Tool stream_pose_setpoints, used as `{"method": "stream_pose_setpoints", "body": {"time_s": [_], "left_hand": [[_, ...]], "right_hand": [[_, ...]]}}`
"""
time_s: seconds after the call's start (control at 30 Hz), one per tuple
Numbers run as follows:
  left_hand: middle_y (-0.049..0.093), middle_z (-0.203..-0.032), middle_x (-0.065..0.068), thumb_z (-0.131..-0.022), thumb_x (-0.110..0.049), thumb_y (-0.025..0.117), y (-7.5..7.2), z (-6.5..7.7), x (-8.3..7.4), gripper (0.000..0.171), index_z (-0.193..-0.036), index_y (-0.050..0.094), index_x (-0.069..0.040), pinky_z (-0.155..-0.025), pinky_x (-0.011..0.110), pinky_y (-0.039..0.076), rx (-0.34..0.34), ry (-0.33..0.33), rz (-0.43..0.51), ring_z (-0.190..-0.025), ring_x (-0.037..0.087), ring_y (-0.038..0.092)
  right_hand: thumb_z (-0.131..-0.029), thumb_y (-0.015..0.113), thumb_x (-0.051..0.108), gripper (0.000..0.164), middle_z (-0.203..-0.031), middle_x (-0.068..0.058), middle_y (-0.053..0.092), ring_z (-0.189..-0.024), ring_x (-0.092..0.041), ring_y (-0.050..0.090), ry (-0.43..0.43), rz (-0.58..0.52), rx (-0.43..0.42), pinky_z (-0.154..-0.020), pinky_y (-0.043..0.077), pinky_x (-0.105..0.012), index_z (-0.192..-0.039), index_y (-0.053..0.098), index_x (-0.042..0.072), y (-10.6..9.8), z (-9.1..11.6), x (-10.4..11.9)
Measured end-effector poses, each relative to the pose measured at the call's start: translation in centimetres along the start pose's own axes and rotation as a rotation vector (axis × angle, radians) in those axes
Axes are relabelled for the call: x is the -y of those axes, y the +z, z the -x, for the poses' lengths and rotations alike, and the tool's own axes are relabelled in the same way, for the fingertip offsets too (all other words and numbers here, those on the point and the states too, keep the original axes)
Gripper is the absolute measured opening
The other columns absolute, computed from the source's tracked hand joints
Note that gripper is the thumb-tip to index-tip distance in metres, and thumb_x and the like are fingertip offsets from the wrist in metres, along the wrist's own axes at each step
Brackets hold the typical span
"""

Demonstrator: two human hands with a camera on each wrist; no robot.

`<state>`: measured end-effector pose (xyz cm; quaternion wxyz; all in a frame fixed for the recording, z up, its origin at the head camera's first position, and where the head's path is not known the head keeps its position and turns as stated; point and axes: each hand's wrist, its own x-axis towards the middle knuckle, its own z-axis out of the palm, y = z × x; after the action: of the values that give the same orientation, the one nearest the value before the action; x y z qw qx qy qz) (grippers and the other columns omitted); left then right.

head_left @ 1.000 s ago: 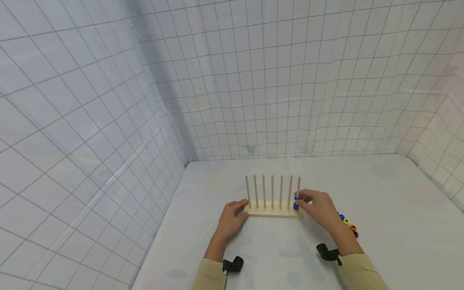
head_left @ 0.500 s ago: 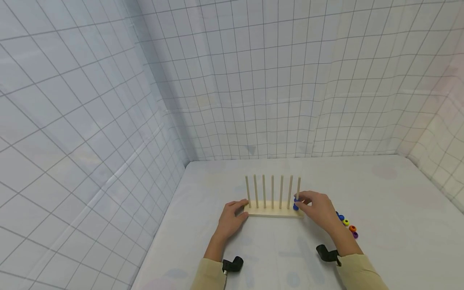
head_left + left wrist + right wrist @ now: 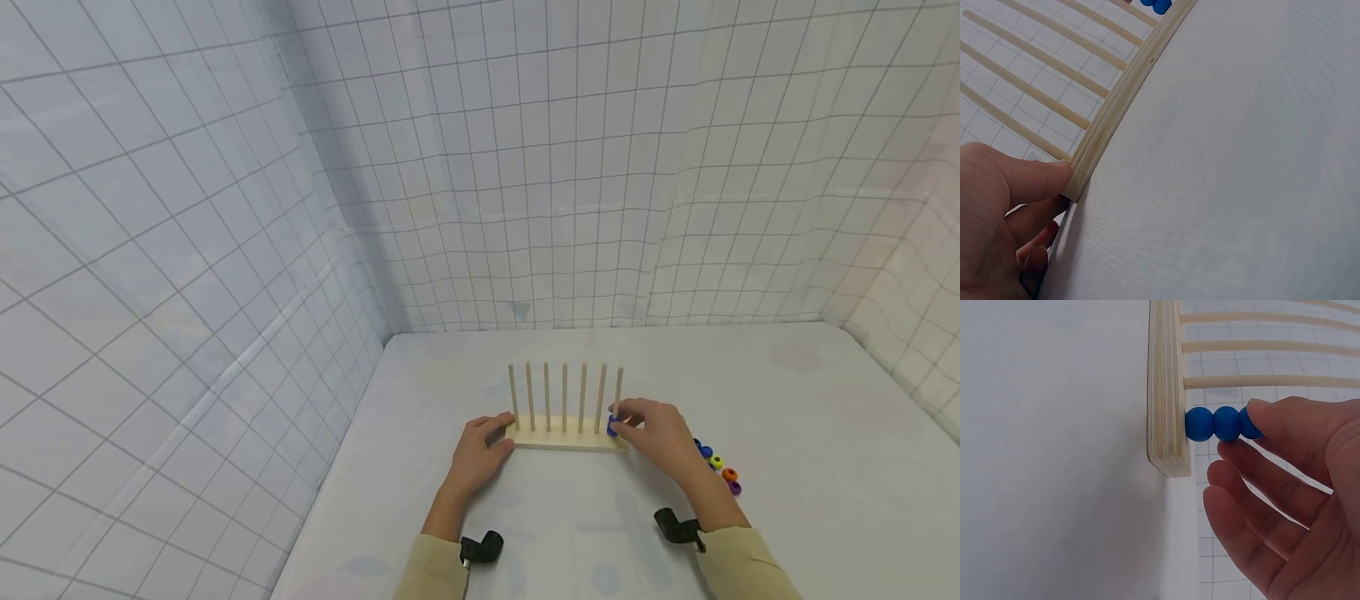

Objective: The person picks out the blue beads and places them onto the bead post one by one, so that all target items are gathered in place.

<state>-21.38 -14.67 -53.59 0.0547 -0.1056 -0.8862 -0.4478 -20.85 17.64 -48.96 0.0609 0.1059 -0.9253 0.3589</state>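
Observation:
A pale wooden peg rack (image 3: pixel 562 437) with several upright pegs stands on the table. My left hand (image 3: pixel 476 454) holds its left end, the thumb (image 3: pixel 1041 180) against the base. On the rightmost peg sit three blue beads in a row, the lowest bead (image 3: pixel 1199 424) against the base and the middle bead (image 3: pixel 1227 423) touching it. The top blue bead (image 3: pixel 1250 424) is pinched between thumb and forefinger of my right hand (image 3: pixel 663 437), which partly cover it. The other fingers of that hand are loosely bent. No beads show on the other pegs.
Loose beads lie on the white table right of my right forearm: blue (image 3: pixel 707 452), yellow (image 3: pixel 716 462), orange (image 3: pixel 730 474) and purple (image 3: pixel 735 488). Grid-patterned sheets (image 3: pixel 555 208) rise behind and at both sides. Each wrist carries a black camera mount (image 3: pixel 483 547).
My right hand has slid down the rightmost peg a little, bringing the top blue bead down onto the ones below. My left hand and the rack have stayed in place.

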Motion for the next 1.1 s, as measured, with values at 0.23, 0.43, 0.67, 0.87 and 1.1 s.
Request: {"method": "stream_pose_setpoints", "body": {"time_s": [0.23,0.43,0.67,0.87,1.1], "left_hand": [[0.058,-0.129,0.015,-0.092,-0.016,0.072,0.0,0.0,-0.1,0.041,-0.132,0.068,-0.015,-0.101,0.059,0.039,0.009,-0.008,0.006,-0.128,0.035,0.047],[0.058,-0.129,0.014,-0.092,-0.016,0.072,0.0,0.0,-0.2,0.041,-0.132,0.068,-0.015,-0.102,0.059,0.039,0.011,-0.010,0.005,-0.129,0.035,0.047],[0.058,-0.129,0.015,-0.091,-0.016,0.072,-0.2,0.0,-0.3,0.041,-0.132,0.068,-0.015,-0.102,0.058,0.039,0.011,-0.013,0.001,-0.129,0.037,0.047],[0.059,-0.130,0.015,-0.092,-0.016,0.072,-0.2,-0.2,-0.2,0.040,-0.131,0.068,-0.013,-0.103,0.059,0.038,0.007,-0.002,0.001,-0.128,0.037,0.047],[0.059,-0.130,0.013,-0.091,-0.016,0.072,0.0,-0.3,0.0,0.040,-0.131,0.069,-0.015,-0.105,0.057,0.038,0.009,-0.018,0.009,-0.129,0.034,0.047]], "right_hand": [[-0.090,0.077,0.018,0.027,-0.098,-0.001,0.072,-0.092,-0.024,0.066,-0.010,0.009,0.006,-0.068,0.055,-0.037,-0.115,0.074,0.009,0.1,0.0,-0.4],[-0.089,0.077,0.018,0.027,-0.100,-0.003,0.073,-0.092,-0.024,0.067,-0.013,0.013,0.003,-0.068,0.054,-0.036,-0.114,0.073,0.008,-0.2,0.1,-0.2],[-0.088,0.077,0.017,0.034,-0.105,-0.006,0.074,-0.092,-0.025,0.068,-0.039,0.021,0.004,-0.066,0.053,-0.034,-0.121,0.072,0.008,-1.0,0.2,-0.1],[-0.088,0.077,0.015,0.033,-0.105,-0.003,0.073,-0.094,-0.025,0.067,-0.080,0.057,-0.015,-0.070,0.053,-0.038,-0.121,0.072,0.012,-1.9,0.6,-0.5],[-0.088,0.077,0.013,0.033,-0.109,-0.004,0.073,-0.095,-0.025,0.066,-0.089,0.097,-0.013,-0.070,0.053,-0.039,-0.121,0.072,0.010,-3.0,1.3,-0.7]]}}
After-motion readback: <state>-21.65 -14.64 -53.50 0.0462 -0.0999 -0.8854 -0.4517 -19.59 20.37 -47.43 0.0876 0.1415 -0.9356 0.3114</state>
